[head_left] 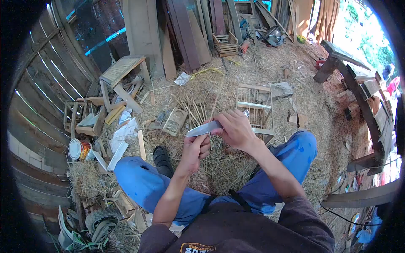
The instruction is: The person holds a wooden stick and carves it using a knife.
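Knife (202,128): broad steel blade, held level just above the person's knees, over the straw floor (228,168). Right hand (236,128) is clenched round the handle end, so the handle itself is hidden. Left hand (197,149) sits directly under the blade, fingers curled around what looks like a thin stick or strip; too small to confirm. Judgement: knife is rigid, moderately light, edge-sharp, flat faces slick, so take it by the handle only and keep fingers off the edge side. The strip would be light, springy, easy to split. Wire-mesh wooden frame (255,105) lies just beyond the knife; paint tin (78,149) well left of it.
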Demonstrator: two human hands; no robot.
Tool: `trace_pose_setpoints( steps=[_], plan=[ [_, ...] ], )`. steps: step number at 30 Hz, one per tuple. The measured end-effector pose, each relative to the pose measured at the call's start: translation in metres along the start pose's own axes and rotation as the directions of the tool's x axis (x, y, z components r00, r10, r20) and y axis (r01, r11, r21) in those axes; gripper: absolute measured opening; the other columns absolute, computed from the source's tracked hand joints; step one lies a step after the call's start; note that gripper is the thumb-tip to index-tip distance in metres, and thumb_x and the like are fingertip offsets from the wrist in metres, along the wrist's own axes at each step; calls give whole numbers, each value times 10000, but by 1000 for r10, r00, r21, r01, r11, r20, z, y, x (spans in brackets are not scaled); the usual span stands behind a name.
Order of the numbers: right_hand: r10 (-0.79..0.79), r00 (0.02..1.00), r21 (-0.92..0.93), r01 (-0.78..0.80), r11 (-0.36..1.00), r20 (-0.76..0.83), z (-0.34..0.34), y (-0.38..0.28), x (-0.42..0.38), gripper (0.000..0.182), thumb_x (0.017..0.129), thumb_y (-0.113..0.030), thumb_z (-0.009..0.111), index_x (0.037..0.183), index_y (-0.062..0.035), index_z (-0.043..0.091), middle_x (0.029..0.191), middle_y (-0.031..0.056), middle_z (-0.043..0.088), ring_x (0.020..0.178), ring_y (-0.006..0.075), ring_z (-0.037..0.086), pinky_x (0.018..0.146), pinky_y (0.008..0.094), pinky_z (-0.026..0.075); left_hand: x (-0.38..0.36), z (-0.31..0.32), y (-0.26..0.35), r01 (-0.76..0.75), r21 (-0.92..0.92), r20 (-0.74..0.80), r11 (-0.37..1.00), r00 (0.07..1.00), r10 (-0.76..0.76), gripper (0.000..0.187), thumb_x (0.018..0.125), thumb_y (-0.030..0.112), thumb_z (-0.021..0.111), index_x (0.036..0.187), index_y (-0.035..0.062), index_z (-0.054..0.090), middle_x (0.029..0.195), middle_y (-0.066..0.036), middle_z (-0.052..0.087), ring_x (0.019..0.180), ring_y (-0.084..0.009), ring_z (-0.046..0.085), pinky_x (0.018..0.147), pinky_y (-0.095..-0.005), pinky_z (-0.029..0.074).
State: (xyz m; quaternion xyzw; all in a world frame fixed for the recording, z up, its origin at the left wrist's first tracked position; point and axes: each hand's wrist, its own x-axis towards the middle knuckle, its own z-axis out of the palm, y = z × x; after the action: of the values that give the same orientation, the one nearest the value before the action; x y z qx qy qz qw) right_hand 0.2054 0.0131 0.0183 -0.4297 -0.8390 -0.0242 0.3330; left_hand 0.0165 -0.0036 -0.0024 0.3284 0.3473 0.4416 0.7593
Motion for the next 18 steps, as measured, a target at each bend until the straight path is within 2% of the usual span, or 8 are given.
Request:
trace_pose_setpoints(
  steps=[1,4,7,10,13,18],
  plan=[
    [8,1000,-15,-8,1000,4,0,1,1,306,878,-336,655,1021,-74,583,873,97,619,845,303,616,738,401,436,0,0,1,4,-6,-1,1000,1000,-4,137,1003,169,531,1107,101,588,649,89,309,477,-21,260,403,-206,173],
    [111,991,16,-110,994,-79,-7,16,2,319,880,-306,651,1061,-52,581,888,113,631,840,324,599,739,411,429,-8,4,7,19,20,33,1000,999,-20,361,1022,161,473,1375,98,516,663,87,265,481,-25,233,406,-200,170],
    [178,982,-120,-184,975,-64,-23,24,3,320,883,-309,661,1066,-57,589,903,109,640,856,322,622,745,425,445,-9,4,11,62,-5,111,998,992,-61,447,1034,166,469,1477,120,428,680,77,282,486,-19,238,412,-192,173],
    [198,978,-52,-202,978,-73,-19,22,3,313,892,-290,657,1089,-56,591,906,115,641,857,330,621,757,430,457,-5,-1,9,71,-28,95,997,993,-68,446,1037,167,462,1479,120,425,681,75,288,485,-22,236,410,-195,176],
    [153,984,32,-150,988,-91,-17,21,6,315,903,-223,650,1151,-45,573,899,138,624,869,345,603,759,438,460,-5,-5,7,37,-38,94,999,995,-33,456,1035,167,465,1486,126,413,686,76,294,487,-20,244,412,-195,177],
    [175,983,185,-162,969,-58,-3,11,1,391,899,-170,666,1254,-66,537,907,145,604,852,330,595,756,417,479,-2,-3,10,39,-64,52,997,998,-35,464,1022,176,479,1480,158,412,686,74,301,491,-30,246,423,-202,173]
  ],
)
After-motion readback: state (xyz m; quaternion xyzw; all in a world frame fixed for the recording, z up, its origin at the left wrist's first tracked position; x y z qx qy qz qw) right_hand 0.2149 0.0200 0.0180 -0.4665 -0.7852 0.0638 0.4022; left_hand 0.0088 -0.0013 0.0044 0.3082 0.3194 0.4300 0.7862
